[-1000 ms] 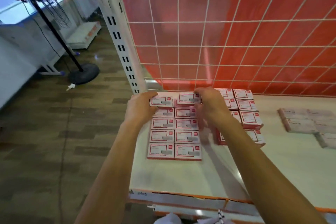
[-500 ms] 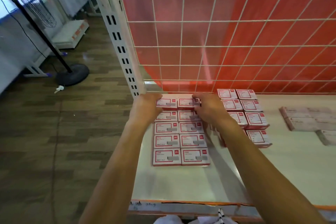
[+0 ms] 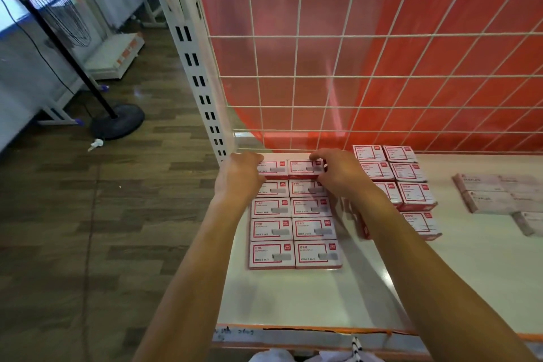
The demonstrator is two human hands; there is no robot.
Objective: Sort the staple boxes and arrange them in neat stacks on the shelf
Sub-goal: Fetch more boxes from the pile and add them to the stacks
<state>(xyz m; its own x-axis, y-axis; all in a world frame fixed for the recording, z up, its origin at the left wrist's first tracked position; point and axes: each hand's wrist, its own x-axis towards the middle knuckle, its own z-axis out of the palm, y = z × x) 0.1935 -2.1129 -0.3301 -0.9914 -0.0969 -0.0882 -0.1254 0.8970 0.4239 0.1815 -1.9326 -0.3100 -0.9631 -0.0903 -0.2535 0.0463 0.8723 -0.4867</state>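
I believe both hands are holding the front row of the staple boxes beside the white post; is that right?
Not quite: the head view shows the left hand and right hand holding the back row, nearest the wire grid, beside the white post.

White shelf (image 3: 293,297) bears red-and-white staple boxes (image 3: 271,229) and paler packs (image 3: 487,194).

A shop: slotted shelf upright (image 3: 202,88), wire-grid back (image 3: 352,67), boxed stock (image 3: 293,229).
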